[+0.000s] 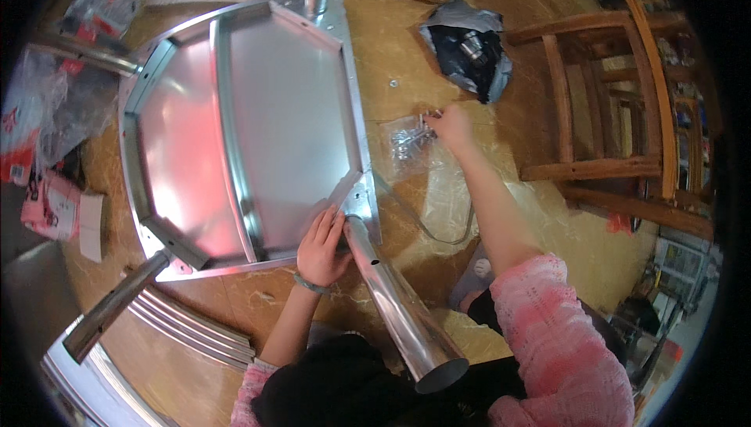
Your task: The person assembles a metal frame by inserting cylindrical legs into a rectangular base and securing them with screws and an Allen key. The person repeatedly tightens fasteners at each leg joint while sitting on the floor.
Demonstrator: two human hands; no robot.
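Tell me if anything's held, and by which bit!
Left grip touches the metal panel; right grip is at small fasteners. Whether either holds anything can't be told.

The left forearm [285,325] is slanting up and rightward from the lower edge, with the left wrist [303,297] standing nearly in line with it. The left hand [322,251] is lying back uppermost, its fingers extending forward and close together. The right forearm [498,200] is slanting up and leftward, positioning the right hand [451,127] farther forward than the left. The right fingers are bending and pointing left; their tips are showing too small to confirm a grip.
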